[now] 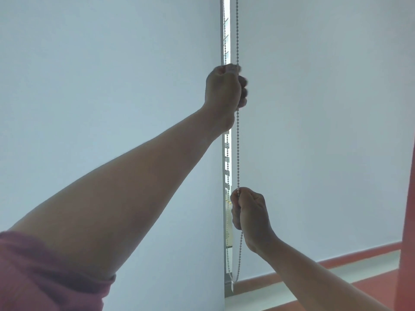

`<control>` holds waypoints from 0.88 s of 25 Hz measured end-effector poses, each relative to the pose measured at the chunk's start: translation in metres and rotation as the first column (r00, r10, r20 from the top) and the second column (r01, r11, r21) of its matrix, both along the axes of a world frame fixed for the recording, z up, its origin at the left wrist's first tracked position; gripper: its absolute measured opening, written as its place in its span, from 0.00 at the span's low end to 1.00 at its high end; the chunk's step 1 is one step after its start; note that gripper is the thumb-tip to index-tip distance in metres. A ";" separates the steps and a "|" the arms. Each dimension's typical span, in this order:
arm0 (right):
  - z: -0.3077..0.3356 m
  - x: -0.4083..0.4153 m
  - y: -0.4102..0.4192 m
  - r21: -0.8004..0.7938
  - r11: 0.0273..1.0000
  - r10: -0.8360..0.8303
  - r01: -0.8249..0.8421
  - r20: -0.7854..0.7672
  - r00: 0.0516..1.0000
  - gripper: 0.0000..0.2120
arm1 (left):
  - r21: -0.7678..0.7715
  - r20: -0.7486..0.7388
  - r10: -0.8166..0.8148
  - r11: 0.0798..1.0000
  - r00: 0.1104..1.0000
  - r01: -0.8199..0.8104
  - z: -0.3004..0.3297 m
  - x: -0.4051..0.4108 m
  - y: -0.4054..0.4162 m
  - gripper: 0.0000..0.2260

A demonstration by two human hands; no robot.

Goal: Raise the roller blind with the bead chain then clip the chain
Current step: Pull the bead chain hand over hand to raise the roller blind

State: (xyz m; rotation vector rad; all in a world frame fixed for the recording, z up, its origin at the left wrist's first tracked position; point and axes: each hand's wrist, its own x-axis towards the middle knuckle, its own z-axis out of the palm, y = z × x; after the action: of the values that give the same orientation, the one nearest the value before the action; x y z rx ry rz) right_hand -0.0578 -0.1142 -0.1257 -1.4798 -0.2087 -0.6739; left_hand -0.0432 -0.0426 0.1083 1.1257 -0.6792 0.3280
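We hold the white bead chain (237, 153) in both fists: left hand (224, 88) gripping high, right hand (249, 212) below it; its loop hangs beneath beside the lowered roller blind (314, 108).

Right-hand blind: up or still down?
Down. The right-hand blind hangs almost to the sill. Both hands grip the bead chain: left hand high, right hand low.
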 end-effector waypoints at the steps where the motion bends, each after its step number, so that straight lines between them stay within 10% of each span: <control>1: -0.002 0.000 0.001 -0.002 1.000 0.005 -0.005 0.000 1.000 0.07 | 0.002 -0.021 -0.022 1.000 1.000 0.022 0.000 -0.001 0.002 0.11; 10: -0.040 -0.003 -0.001 -0.200 0.980 -0.023 -0.008 -0.152 0.988 0.14 | 0.022 0.046 0.105 0.994 0.993 -0.106 -0.077 0.006 0.011 0.08; 14: 0.051 0.002 -0.012 -0.150 0.971 -0.168 0.184 0.112 0.979 0.15 | 0.023 0.079 0.115 0.993 0.990 -0.117 -0.078 0.012 0.016 0.09; 22: 0.242 -0.017 0.011 0.071 0.950 0.292 -0.303 0.138 0.946 0.17 | 0.106 0.064 -0.122 0.988 0.990 0.114 -0.086 0.016 0.020 0.12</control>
State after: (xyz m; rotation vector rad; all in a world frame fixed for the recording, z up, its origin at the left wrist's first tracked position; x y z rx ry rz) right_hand -0.0749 -0.1031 0.1163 -1.2839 -0.4835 -0.5241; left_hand -0.0267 -0.0225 0.0224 1.1698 -0.8294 0.2349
